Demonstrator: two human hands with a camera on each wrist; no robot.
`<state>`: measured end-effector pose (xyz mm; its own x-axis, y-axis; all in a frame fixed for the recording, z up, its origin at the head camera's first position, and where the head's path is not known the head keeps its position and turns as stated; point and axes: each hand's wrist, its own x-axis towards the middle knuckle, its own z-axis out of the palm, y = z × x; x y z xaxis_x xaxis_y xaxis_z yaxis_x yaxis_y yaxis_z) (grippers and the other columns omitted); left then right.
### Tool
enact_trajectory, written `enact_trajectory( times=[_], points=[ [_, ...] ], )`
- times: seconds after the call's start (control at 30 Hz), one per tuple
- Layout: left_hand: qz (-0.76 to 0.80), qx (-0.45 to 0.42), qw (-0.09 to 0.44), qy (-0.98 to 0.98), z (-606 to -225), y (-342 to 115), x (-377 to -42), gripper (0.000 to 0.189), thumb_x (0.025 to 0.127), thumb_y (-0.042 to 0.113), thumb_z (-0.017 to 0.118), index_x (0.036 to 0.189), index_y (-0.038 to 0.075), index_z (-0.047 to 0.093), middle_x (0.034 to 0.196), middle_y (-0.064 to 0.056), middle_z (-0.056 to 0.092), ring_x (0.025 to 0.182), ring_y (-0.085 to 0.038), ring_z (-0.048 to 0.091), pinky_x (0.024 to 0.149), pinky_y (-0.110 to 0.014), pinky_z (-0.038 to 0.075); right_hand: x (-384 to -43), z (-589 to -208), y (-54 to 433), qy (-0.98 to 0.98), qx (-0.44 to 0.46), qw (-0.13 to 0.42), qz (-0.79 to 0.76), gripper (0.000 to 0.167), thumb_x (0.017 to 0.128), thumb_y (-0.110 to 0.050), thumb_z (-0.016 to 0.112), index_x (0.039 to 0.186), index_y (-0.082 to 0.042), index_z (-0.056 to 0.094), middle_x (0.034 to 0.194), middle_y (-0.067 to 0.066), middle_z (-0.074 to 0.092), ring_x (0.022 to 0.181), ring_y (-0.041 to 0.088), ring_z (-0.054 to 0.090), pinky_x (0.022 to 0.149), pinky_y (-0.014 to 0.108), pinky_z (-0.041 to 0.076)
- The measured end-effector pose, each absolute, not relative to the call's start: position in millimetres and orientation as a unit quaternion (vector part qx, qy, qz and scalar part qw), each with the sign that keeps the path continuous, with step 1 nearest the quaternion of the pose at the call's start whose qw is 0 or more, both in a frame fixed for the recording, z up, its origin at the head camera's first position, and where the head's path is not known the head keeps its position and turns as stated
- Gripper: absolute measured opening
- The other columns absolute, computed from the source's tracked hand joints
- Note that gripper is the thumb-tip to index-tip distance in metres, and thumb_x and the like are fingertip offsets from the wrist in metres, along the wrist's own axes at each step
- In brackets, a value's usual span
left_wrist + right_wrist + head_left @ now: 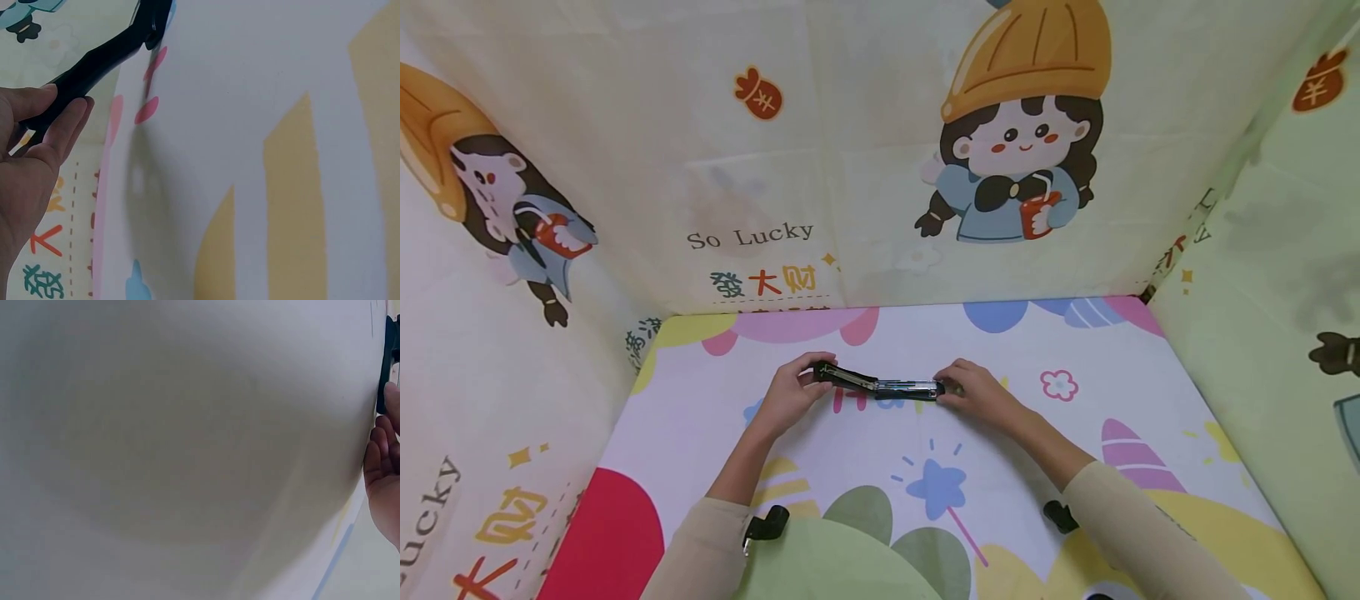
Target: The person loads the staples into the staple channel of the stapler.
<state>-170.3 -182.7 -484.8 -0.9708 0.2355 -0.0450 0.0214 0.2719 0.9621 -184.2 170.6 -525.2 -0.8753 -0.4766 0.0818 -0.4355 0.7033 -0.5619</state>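
A black stapler (876,387) is spread wide open at its hinge, with its two arms almost in one line and bright metal showing along the inside. My left hand (793,387) grips the left arm's end, which is tilted up from the hinge. In the left wrist view, thumb and fingers of the left hand (37,137) pinch the black stapler arm (94,70) from both sides. At the other end, my right hand (981,393) holds the tip of the right arm. The right wrist view catches only part of the right hand (384,462) and the stapler's dark edge (385,369).
The table is covered by a printed cloth (820,492) with colourful shapes. Cream cloth walls (865,167) with cartoon figures stand at the back and both sides. Black wrist-worn pieces (767,523) sit by each sleeve.
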Motion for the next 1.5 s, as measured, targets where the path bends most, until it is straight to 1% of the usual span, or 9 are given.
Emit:
enact_trajectory(
  times=[0.17,0.47,0.7,1.0,1.2,1.43,1.5],
  points=[
    [0.600,0.082,0.089,0.791,-486,-183,-171,0.048,0.093,-0.010,0.067,0.140,-0.001,0.059,0.138,-0.021,0.058,0.121,-0.041,0.065,0.094,-0.028,0.059,-186,-526,170,0.922,-0.246,0.037,-0.296,0.031,0.089,-0.016,0.082,0.116,-0.004,0.073,0.100,0.003,0.067,0.091,0.014,0.060,0.083,0.035,0.056],
    [0.589,0.088,0.075,0.800,-483,-180,-173,0.051,0.093,-0.009,0.069,0.141,0.000,0.057,0.137,-0.020,0.060,0.122,-0.038,0.065,0.097,-0.030,0.058,-184,-522,167,0.921,-0.236,0.044,-0.307,0.029,0.088,-0.013,0.082,0.114,-0.003,0.073,0.101,0.005,0.067,0.092,0.017,0.062,0.085,0.037,0.056],
    [0.569,0.090,0.063,0.815,-477,-173,-174,0.048,0.093,-0.002,0.073,0.137,0.011,0.062,0.135,-0.015,0.064,0.122,-0.035,0.066,0.099,-0.035,0.058,-183,-520,164,0.923,-0.231,0.055,-0.304,0.027,0.089,-0.011,0.081,0.113,-0.003,0.072,0.102,0.005,0.066,0.093,0.018,0.064,0.087,0.039,0.057],
    [0.550,0.111,0.055,0.826,-471,-162,-176,0.044,0.092,0.008,0.078,0.134,0.017,0.068,0.129,-0.008,0.070,0.123,-0.031,0.065,0.100,-0.038,0.058,-186,-521,164,0.923,-0.235,0.055,-0.300,0.027,0.089,-0.012,0.081,0.112,-0.002,0.071,0.100,0.007,0.066,0.092,0.019,0.064,0.086,0.039,0.057],
    [0.553,0.110,0.067,0.823,-468,-150,-179,0.045,0.090,0.009,0.080,0.133,0.017,0.070,0.121,-0.006,0.074,0.117,-0.028,0.067,0.094,-0.038,0.061,-184,-522,164,0.921,-0.228,0.059,-0.311,0.027,0.089,-0.012,0.081,0.113,-0.002,0.071,0.101,0.006,0.066,0.093,0.018,0.063,0.087,0.038,0.057],
    [0.561,0.111,0.077,0.817,-464,-132,-182,0.045,0.087,0.008,0.083,0.131,0.014,0.072,0.119,-0.010,0.072,0.112,-0.027,0.067,0.097,-0.039,0.060,-185,-523,166,0.920,-0.233,0.054,-0.312,0.027,0.088,-0.011,0.081,0.112,-0.002,0.071,0.100,0.006,0.066,0.092,0.019,0.064,0.085,0.038,0.057],
    [0.558,0.109,0.074,0.819,-463,-126,-183,0.045,0.087,0.008,0.083,0.130,0.014,0.073,0.119,-0.010,0.072,0.111,-0.026,0.067,0.096,-0.038,0.061,-186,-522,166,0.919,-0.232,0.055,-0.315,0.027,0.088,-0.011,0.081,0.112,-0.001,0.071,0.101,0.007,0.066,0.093,0.020,0.064,0.086,0.039,0.057]
  ],
)
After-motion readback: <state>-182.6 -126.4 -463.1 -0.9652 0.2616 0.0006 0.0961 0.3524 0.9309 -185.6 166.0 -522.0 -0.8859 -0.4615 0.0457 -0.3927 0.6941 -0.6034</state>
